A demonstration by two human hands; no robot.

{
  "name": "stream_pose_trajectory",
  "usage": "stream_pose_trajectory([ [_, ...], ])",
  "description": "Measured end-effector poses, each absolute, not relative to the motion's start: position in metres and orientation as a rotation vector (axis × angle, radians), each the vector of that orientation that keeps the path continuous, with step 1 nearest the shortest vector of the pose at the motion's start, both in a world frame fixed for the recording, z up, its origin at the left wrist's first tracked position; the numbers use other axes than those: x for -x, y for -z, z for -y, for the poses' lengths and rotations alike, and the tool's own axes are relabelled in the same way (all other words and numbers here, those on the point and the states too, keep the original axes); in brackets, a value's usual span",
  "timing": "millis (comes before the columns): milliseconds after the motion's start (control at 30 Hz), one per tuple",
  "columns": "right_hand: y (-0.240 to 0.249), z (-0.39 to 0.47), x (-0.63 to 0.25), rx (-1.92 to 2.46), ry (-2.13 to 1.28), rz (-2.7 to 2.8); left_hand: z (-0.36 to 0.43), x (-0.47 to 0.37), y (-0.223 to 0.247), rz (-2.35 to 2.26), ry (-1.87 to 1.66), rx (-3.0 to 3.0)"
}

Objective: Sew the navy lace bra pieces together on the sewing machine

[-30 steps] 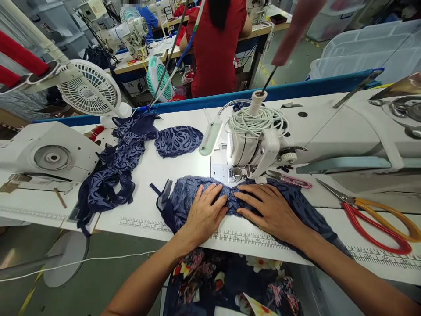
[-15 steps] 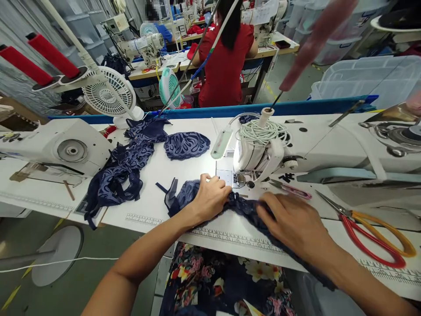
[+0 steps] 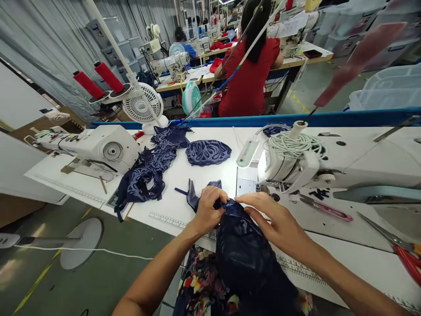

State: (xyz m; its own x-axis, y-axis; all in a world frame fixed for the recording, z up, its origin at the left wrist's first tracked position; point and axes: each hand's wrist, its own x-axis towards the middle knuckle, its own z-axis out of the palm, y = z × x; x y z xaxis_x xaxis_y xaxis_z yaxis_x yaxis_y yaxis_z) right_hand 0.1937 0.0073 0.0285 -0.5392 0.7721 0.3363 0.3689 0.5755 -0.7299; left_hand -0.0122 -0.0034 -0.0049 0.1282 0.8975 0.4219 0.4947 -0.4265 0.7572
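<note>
A dark navy bra [image 3: 245,250] hangs over the table's front edge toward my lap, its smooth, cup-like part facing me. My left hand [image 3: 210,208] pinches its upper edge with the fingers closed. On the same edge, just to the right, my right hand [image 3: 276,217] grips the fabric between thumb and forefinger. A strap [image 3: 191,195] and a bit of patterned lace stick out behind my left hand. Right behind my fingers is the sewing machine [image 3: 279,164], with its metal needle plate [image 3: 246,186] left of the needle area.
A patterned navy lace piece [image 3: 208,152] and a heap of similar pieces [image 3: 148,169] lie to the left. Pink snips [image 3: 325,207] and red-and-orange scissors [image 3: 388,232] lie at right. A second sewing machine [image 3: 101,149] stands at left, near a white fan [image 3: 143,103]. Ahead sits a person in red [image 3: 245,79].
The bra has been drawn off the table toward me and turned, its cup side now showing. My right hand has come in beside my left. The view has shifted rightward.
</note>
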Motion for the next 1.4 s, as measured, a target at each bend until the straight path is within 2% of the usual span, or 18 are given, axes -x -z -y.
stream_pose_trajectory([
  [167,-0.031,-0.023,-0.185,0.851,-1.189,2.202,0.008,0.017,0.005,-1.299,-1.215,-1.956],
  [267,-0.031,-0.022,-0.183,0.877,-1.303,2.211,0.012,0.024,0.003,-1.314,-1.171,-1.895],
  [500,-0.029,-0.015,-0.18,0.915,-1.157,2.328,0.025,0.037,-0.023,-1.031,-0.963,-1.643],
  [600,-0.036,-0.013,-0.176,0.946,-1.049,2.343,0.029,0.035,-0.029,-1.136,-0.958,-1.561],
  [800,-0.04,-0.02,-0.176,0.972,-1.405,2.241,0.034,0.036,-0.029,-1.213,-1.008,-1.37],
  [933,-0.035,-0.021,-0.18,0.959,-1.452,2.219,0.038,0.039,-0.019,-1.22,-1.007,-1.375],
  [1000,-0.032,-0.02,-0.175,0.919,-1.349,2.285,0.034,0.044,-0.012,-1.253,-1.012,-1.479],
  [1100,-0.03,-0.025,-0.147,0.898,-0.902,2.416,0.014,0.064,-0.016,-1.374,-1.004,-1.872],
  [1233,-0.042,-0.051,-0.083,1.039,-0.51,2.312,-0.024,0.1,-0.07,-1.515,-1.051,-2.236],
  [1333,-0.049,-0.071,-0.061,1.066,-0.278,2.222,-0.029,0.107,-0.107,-1.536,-0.848,-2.953],
  [1400,-0.041,-0.072,-0.073,1.01,-0.155,2.26,-0.017,0.096,-0.104,-1.367,-0.681,-3.197],
])
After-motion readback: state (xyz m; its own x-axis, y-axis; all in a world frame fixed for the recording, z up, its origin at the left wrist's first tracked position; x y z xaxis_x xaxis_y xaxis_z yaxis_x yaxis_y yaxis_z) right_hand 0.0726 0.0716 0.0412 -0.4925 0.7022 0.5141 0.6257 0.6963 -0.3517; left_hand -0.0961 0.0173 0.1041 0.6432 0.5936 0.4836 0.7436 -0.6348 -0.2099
